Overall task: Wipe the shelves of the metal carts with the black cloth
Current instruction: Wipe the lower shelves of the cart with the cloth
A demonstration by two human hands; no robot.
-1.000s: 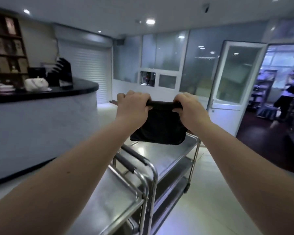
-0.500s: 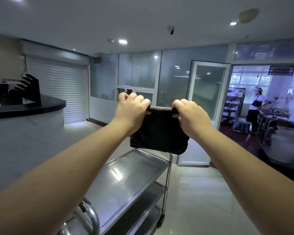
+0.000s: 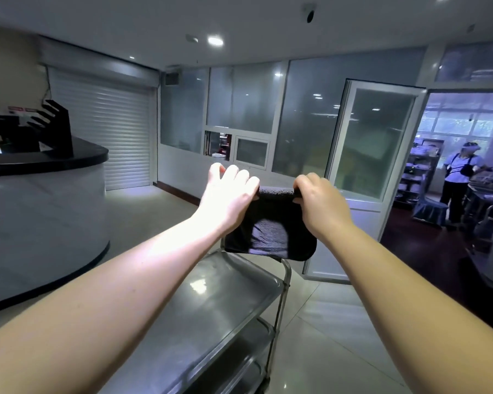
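A black cloth hangs in the air above the top shelf of a metal cart, its upper edge stretched level from left to right and its body dropping straight down. The right hand curls tightly round one top corner. The left hand meets the other with fingers lifted; its hold is hidden. Red wall labels are too small to read.

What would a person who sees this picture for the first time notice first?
At the centre, the left hand and the right hand hold a black cloth up by its top edge. Just below it lies the shiny top shelf of a metal cart.
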